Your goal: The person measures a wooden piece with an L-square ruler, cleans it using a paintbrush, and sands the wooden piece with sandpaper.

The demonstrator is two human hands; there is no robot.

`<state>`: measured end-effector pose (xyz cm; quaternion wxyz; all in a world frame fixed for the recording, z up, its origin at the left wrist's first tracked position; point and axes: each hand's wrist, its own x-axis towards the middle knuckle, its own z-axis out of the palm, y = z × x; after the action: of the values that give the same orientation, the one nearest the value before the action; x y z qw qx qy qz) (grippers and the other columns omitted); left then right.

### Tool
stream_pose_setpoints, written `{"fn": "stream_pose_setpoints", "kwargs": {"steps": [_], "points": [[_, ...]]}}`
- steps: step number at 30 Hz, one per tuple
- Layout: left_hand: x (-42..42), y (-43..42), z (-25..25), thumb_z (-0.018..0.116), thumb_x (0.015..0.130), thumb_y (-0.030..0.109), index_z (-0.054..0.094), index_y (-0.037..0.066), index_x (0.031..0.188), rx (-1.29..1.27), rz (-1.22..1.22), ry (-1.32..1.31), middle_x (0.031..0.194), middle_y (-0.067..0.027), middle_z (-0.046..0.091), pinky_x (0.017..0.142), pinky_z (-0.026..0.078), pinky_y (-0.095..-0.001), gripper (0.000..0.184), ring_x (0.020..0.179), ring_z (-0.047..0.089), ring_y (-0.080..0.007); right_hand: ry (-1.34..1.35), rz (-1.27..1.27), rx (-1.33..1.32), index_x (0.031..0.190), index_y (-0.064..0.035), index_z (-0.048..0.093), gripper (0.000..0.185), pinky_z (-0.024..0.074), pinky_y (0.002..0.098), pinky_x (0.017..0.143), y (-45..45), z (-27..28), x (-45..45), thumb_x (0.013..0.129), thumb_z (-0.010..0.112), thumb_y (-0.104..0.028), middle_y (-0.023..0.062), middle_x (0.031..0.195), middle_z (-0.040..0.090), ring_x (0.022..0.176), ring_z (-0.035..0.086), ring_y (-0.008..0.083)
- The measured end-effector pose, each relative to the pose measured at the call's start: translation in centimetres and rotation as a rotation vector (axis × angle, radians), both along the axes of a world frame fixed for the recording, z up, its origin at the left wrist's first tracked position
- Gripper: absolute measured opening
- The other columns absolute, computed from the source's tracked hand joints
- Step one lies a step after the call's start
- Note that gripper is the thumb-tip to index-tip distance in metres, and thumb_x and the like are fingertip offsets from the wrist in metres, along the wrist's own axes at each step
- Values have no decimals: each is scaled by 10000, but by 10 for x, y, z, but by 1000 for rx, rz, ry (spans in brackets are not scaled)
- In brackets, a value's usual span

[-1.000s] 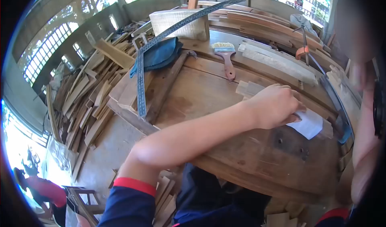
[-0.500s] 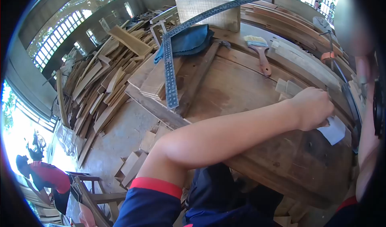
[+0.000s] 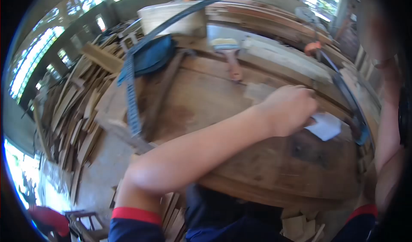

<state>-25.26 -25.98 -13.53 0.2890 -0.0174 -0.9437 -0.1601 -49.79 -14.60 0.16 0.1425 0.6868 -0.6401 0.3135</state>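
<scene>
- Paper [image 3: 325, 127]: one white piece, at and past the left fingertips, above the bench [image 3: 206, 100]; its near edge passes out of sight under the hand.
- Left hand [image 3: 294, 111]: fingers curled narrow, apparently pinching that edge; the contact itself is partly hidden from me.
- Right hand [image 3: 381, 45]: raised near the lens, well apart from the left fingers; too blurred, so I cannot tell how its fingers stand.
- Step in hand, by my judgement: paper held one-handed over the bench.
- Next move, as I judge it, calls for a firm pinch and a flat sheet.
- Offcuts [image 3: 257, 92]: wood, just left of the left fingers.
- Brush [image 3: 234, 68]: farther left and beyond the fingers, bristles away.
- Hammer [image 3: 165, 85]: well left of the fingers.
- Square [image 3: 132, 98]: left again, by the blue cloth [image 3: 152, 55].
</scene>
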Motion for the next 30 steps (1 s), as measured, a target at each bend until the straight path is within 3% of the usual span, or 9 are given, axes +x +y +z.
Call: {"fn": "stream_pose_setpoints", "kwargs": {"steps": [1, 7, 16, 30], "points": [[0, 0, -1, 754, 895, 178, 742, 72, 1274, -3, -7, 14, 1056, -217, 718, 911, 560, -506, 394, 1020, 700, -423, -18, 28, -31, 1342, 1, 634, 657, 548, 441, 1011, 5, -4, 4, 889, 822, -437, 193, 1220, 711, 1195, 661, 296], [-1, 6, 13, 760, 895, 68, 720, 59, 1330, 45, -19, -111, 1188, -194, 712, 943, 567, -468, 438, 1057, 706, -398, -87, 211, -158, 1351, 5, 629, 668, 551, 446, 1006, 71, -26, 34, 898, 812, -451, 197, 1210, 713, 1187, 664, 302], [2, 23, 24, 761, 905, 45, 722, 57, 1340, 51, 42, -123, 1220, -199, 704, 927, 571, -456, 437, 1087, 711, -394, -195, 281, -190, 1365, 11, 622, 686, 556, 453, 999, 130, -57, 47, 910, 798, -471, 201, 1194, 716, 1176, 667, 312], [-1, 34, 26, 749, 892, 9, 706, 56, 1362, 76, 90, -158, 1201, -185, 689, 936, 554, -445, 474, 1086, 689, -369, -167, 386, -255, 1386, 21, 610, 714, 563, 465, 987, 124, -84, 52, 930, 776, -502, 209, 1170, 720, 1159, 673, 326]]}}
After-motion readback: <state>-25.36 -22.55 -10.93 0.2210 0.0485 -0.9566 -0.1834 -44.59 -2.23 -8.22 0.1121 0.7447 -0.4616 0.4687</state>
